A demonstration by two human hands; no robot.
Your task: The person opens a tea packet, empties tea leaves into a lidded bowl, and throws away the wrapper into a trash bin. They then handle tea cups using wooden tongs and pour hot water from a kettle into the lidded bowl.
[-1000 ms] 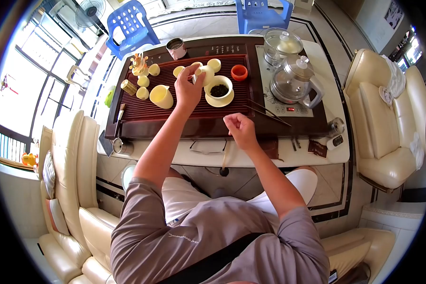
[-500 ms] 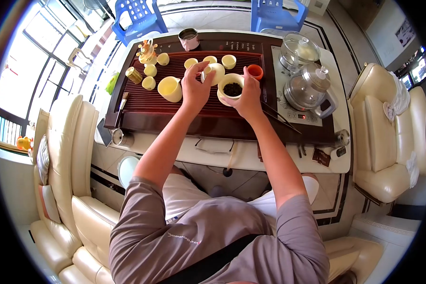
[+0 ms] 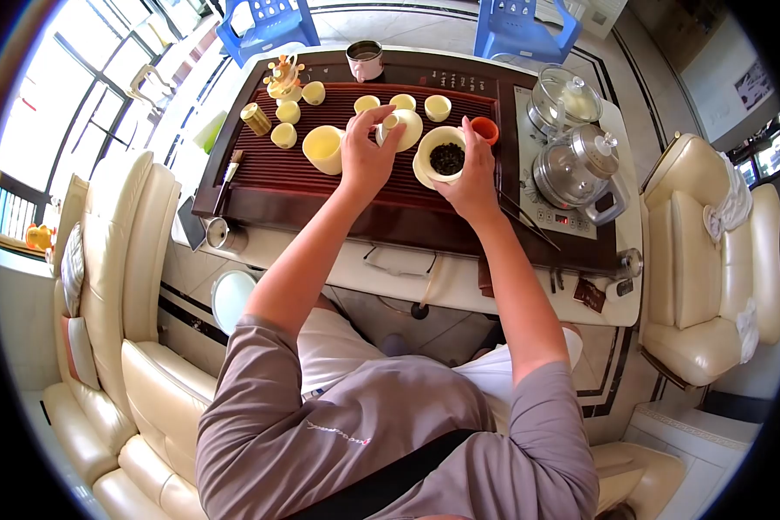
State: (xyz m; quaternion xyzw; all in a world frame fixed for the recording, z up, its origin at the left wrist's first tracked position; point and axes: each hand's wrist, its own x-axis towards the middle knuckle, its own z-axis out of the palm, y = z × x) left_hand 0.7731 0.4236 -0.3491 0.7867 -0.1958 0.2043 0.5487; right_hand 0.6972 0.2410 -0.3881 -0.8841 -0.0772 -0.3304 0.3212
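White lid, knobbed, tilted, just left of cream bowl; bowl uncovered; dark leaves inside.

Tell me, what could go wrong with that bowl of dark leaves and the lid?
The right hand grips the white bowl by its side; tipping it could spill the dark leaves.
The left hand holds the pale lid above the tray; it might slip and chip.
The red cup sits close to the right fingers and might get knocked.
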